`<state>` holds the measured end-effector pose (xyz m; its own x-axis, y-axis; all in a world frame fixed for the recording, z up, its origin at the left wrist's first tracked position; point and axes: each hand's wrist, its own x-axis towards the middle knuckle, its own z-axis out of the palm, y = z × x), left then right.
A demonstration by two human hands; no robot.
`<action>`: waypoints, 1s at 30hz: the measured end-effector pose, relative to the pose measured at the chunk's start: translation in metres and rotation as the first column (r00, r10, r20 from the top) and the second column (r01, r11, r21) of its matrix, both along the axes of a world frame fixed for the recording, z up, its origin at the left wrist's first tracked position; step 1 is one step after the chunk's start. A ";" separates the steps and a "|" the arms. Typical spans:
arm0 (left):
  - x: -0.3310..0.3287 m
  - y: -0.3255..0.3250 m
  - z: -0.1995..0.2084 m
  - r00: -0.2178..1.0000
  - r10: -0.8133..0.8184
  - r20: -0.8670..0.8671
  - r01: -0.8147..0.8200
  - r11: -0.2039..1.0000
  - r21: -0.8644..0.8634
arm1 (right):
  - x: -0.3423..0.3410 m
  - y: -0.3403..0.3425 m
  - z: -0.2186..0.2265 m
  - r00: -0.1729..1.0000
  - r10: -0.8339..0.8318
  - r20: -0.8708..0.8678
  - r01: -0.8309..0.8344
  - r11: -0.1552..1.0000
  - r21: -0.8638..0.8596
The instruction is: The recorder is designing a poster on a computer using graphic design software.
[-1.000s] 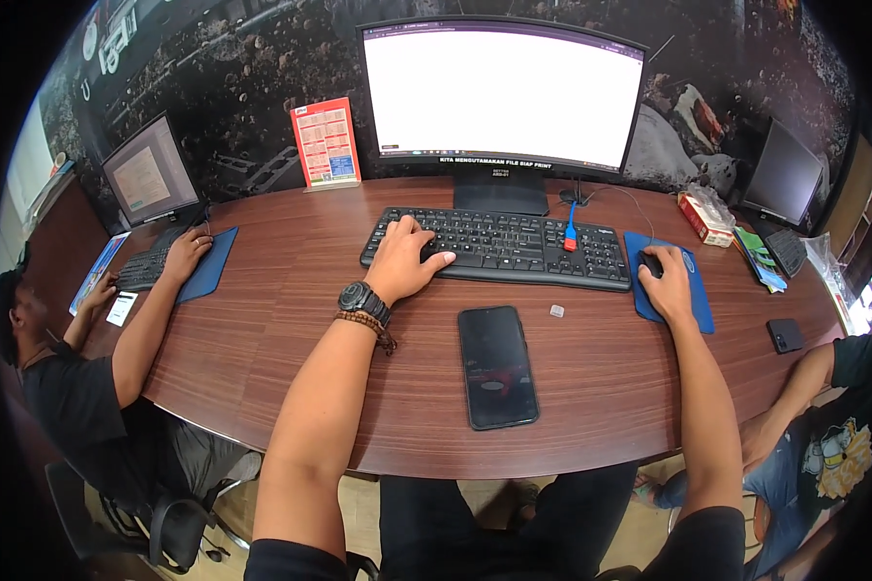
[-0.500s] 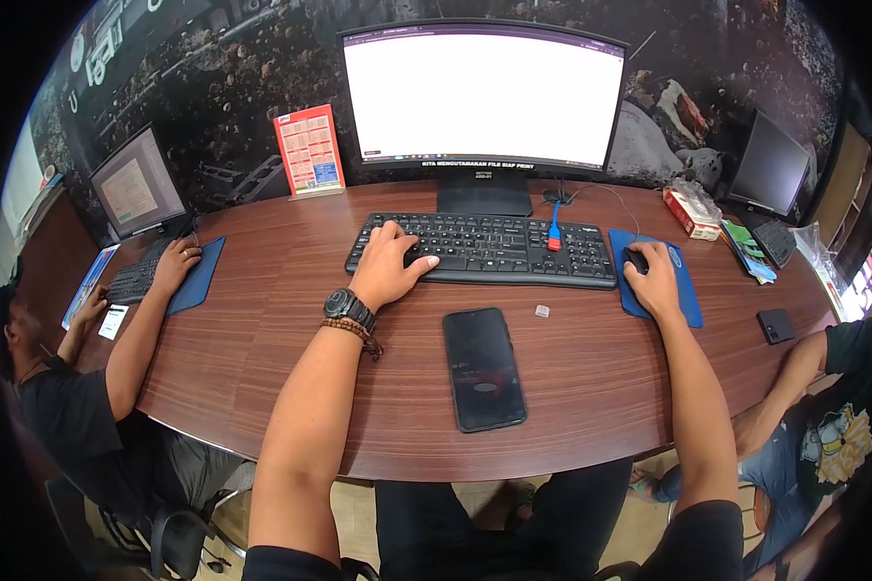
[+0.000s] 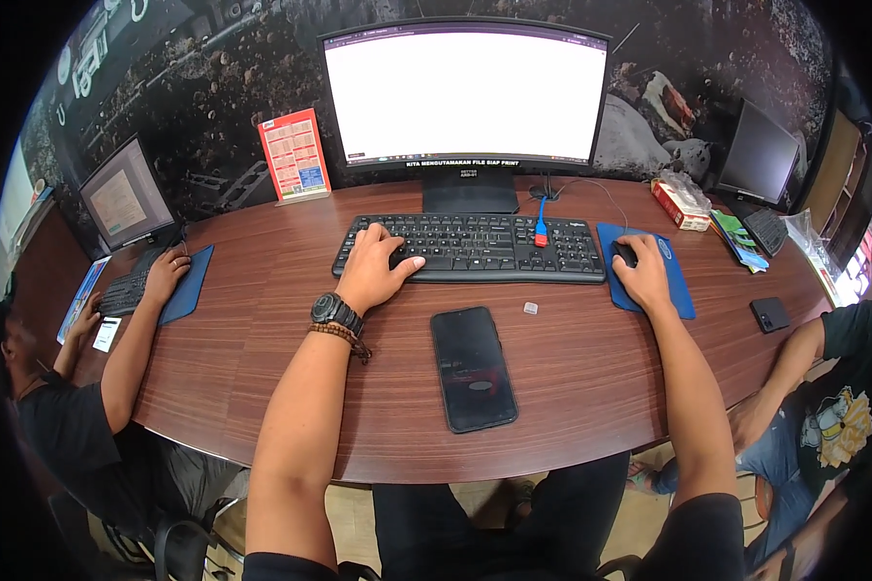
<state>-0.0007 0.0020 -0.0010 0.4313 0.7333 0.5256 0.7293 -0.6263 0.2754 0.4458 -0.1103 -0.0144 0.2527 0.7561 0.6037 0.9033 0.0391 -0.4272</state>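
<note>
My left hand (image 3: 373,269) rests over the left part of a black keyboard (image 3: 480,254), its fingers spread on and above the keys and nothing held. A black watch and a beaded bracelet circle that wrist. Further right, my right hand (image 3: 646,278) is curled over a small black computer mouse (image 3: 626,254), which it partly covers. Under the mouse lies a blue mouse pad (image 3: 678,287). A blue stick or cable end with a red tip (image 3: 541,232) lies across the keyboard. Behind stands a wide monitor (image 3: 465,97) with a mostly white screen.
A dark phone (image 3: 474,370) and a small pale square piece (image 3: 531,309) lie before the keyboard. A red desk calendar (image 3: 295,155) stands left of the monitor. At the left, another person's hand (image 3: 168,274) is at a second keyboard; someone sits at the right near a black phone (image 3: 770,315).
The whole scene has shifted slightly left in the view. Both my hands stay in place, the left on the keyboard and the right on the mouse.
</note>
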 end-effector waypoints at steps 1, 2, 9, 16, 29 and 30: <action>0.000 0.000 0.000 1.000 0.000 -0.001 0.000 1.000 0.005 | 0.001 0.000 -0.001 1.000 0.003 0.000 -0.003 1.000 0.002; 0.000 0.000 0.000 1.000 -0.001 -0.001 0.001 1.000 0.005 | 0.001 0.000 0.000 1.000 0.002 0.000 -0.002 1.000 0.002; 0.000 0.000 0.000 1.000 -0.006 0.010 0.006 1.000 0.003 | -0.002 -0.001 0.002 1.000 0.005 -0.016 -0.005 1.000 0.011; -0.001 0.001 -0.001 1.000 -0.018 0.017 0.018 1.000 0.014 | -0.006 -0.003 0.005 0.999 -0.012 -0.042 0.012 1.000 -0.015; -0.001 -0.001 0.001 1.000 -0.013 -0.001 0.013 1.000 -0.019 | -0.006 -0.004 0.005 0.999 -0.004 -0.038 0.004 1.000 -0.012; 0.000 -0.001 0.001 1.000 -0.012 -0.001 0.012 1.000 -0.026 | -0.006 -0.004 0.005 0.999 -0.008 -0.043 0.007 1.000 -0.017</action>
